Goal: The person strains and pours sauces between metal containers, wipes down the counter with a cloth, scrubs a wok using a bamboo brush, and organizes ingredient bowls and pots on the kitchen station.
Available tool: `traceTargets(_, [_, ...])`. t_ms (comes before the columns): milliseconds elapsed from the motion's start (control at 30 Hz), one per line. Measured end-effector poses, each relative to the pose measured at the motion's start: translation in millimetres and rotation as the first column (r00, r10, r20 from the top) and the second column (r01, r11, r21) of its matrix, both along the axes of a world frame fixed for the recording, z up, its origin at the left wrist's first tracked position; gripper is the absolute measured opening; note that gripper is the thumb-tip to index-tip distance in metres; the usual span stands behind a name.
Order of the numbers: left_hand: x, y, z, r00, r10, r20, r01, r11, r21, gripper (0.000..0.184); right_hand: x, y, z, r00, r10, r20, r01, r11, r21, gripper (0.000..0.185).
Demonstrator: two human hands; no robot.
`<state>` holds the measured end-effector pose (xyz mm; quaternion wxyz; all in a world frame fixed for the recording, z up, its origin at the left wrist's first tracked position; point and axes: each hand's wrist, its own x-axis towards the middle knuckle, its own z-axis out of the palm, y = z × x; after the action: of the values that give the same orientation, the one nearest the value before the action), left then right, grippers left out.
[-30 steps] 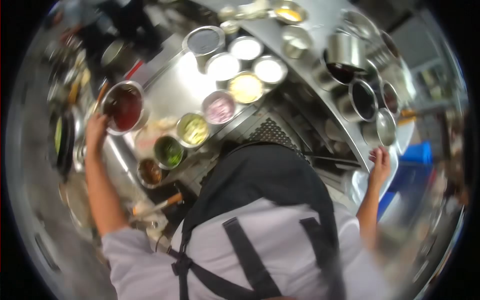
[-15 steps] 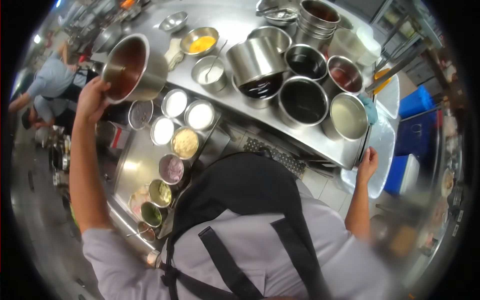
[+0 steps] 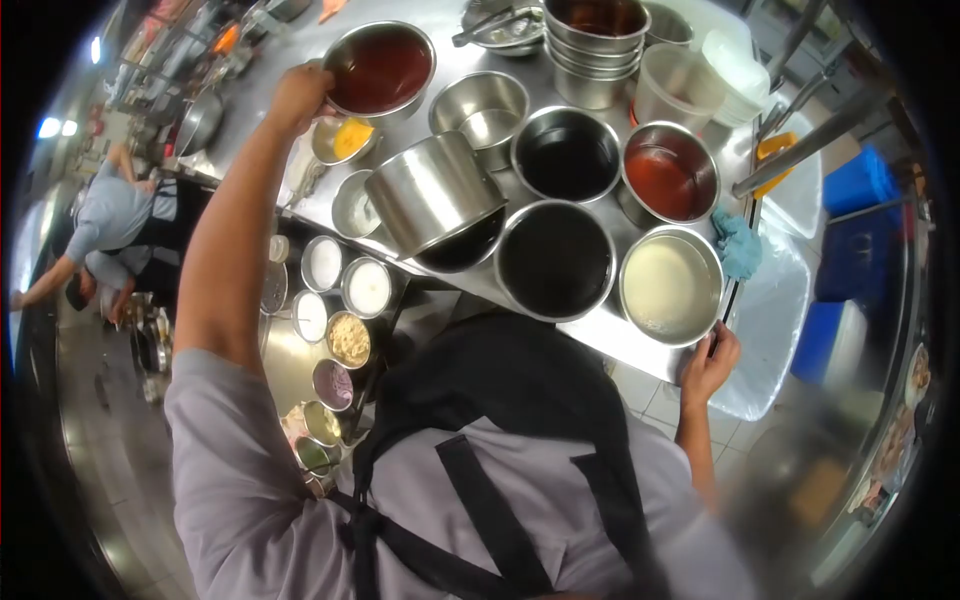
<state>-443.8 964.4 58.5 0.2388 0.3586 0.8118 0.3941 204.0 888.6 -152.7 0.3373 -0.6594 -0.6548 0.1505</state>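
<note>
My left hand (image 3: 300, 97) is closed on the rim of a steel pot (image 3: 380, 68) with red-brown sauce inside, held over the far side of the table. Below it sits a bowl with yellow contents (image 3: 350, 140). My right hand (image 3: 712, 360) has curled fingers at the table's near right corner, just beside a pot of pale liquid (image 3: 670, 285); what the fingers grip is not clear. Two pots of dark liquid (image 3: 555, 260) (image 3: 567, 155) and a pot of red liquid (image 3: 670, 175) stand nearby. An upturned steel pot (image 3: 435, 195) leans over another pot of dark liquid (image 3: 462, 243).
A steel pot with little inside (image 3: 482, 112), a stack of pots (image 3: 595, 60) and a clear plastic tub (image 3: 680, 85) stand farther back. Small ingredient containers (image 3: 348, 340) line the left counter. A blue-green cloth (image 3: 738, 245) lies at the right edge. Co-workers (image 3: 110, 220) stand far left.
My left hand has carried the sauce pot right and over the table, from a tilted to a more level pose. My right hand has come closer to the pale-liquid pot and the table corner.
</note>
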Motion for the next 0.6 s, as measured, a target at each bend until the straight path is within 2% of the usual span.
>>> traceTargets(67, [2,16,-2,0.997,-0.005,-0.077,-0.004,0.993,-0.120,0.015,2,0,-2,1.000,-0.003,-0.003,0.003,1.000,-0.004,0.025])
traceTargets(100, [-3,22,-6,0.997,-0.014,-0.075,0.004,0.992,-0.128,0.015,4,1,-4,1.000,0.016,0.020,-0.017,1.000,0.024,0.025])
traceTargets(133, [-5,25,-6,0.873,-0.258,-0.414,0.172,0.957,-0.234,0.017,4,1,-6,0.998,0.035,0.043,-0.037,0.998,0.053,0.025])
traceTargets(167, [-6,30,-7,0.583,-0.473,-0.660,0.281,0.880,-0.383,0.020,4,2,-6,0.999,0.028,0.041,-0.029,0.998,0.047,0.025])
traceTargets(200, [-5,35,-10,0.578,-0.481,-0.659,0.286,0.876,-0.388,0.020,5,2,-7,0.998,0.033,0.062,-0.037,0.997,0.065,0.025])
traceTargets(267, [45,37,12,0.779,-0.313,-0.544,0.122,0.926,-0.358,0.024,4,3,-6,0.996,0.033,0.080,-0.040,0.996,0.080,0.025])
traceTargets(300, [38,42,8,0.775,-0.319,-0.545,0.127,0.924,-0.361,0.024,4,3,-6,0.997,0.031,0.077,-0.037,0.997,0.070,0.026])
traceTargets(367, [28,50,0,0.655,-0.381,-0.652,0.164,0.915,-0.370,0.026,3,2,-5,0.997,0.025,0.073,-0.029,0.998,0.053,0.026])
traceTargets(433, [32,52,5,0.676,-0.384,-0.630,0.148,0.907,-0.394,0.027,3,2,-4,0.999,0.012,0.053,-0.011,1.000,-0.004,0.024])
traceTargets(600, [26,60,3,0.727,-0.356,-0.587,0.083,0.895,-0.439,0.022,3,2,-4,0.997,0.009,0.071,-0.009,1.000,-0.004,0.024])
